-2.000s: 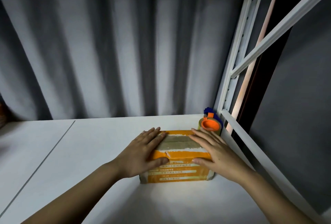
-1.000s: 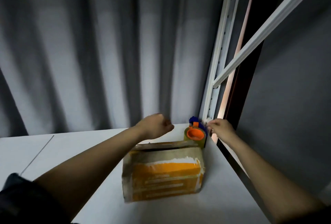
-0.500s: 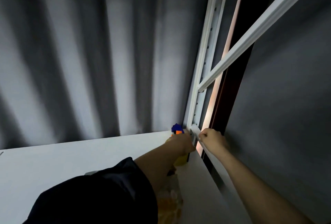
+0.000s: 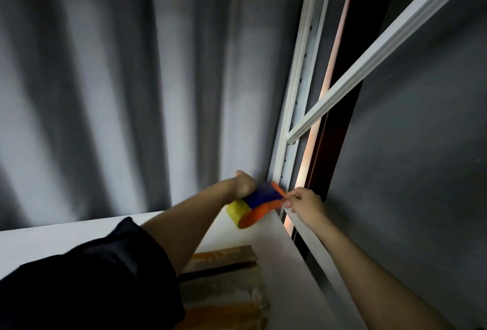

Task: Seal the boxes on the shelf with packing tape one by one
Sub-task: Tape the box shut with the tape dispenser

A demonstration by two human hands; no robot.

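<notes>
The tape gun (image 4: 257, 204) is a chunky plastic thing: a blue body, an orange round flange, and a yellow-looking roll of tape on its left side. It is lifted just above the far right corner of the shelf (image 4: 279, 240), a smooth white board. The left hand (image 4: 243, 184) grips it from the back, fingers curled round the body, though the fingers themselves are mostly hidden behind the tool. The right hand (image 4: 307, 201) pinches at the orange front end with thumb and fingertip; whether it holds a tape end cannot be told. Nearer, low in the view, lies the box (image 4: 224, 287), worn brown cardboard with orange print and torn white patches, a dark slit running across its top where the flaps meet. The left forearm and a black sleeve (image 4: 92, 285) cover the box's left part. Behind hangs a grey curtain (image 4: 131, 79) in soft vertical folds. To the right rises a white metal upright (image 4: 300, 79) with punched holes, a slanted white brace (image 4: 382, 47) joining it, and a dark matte wall (image 4: 421, 171) beyond.
</notes>
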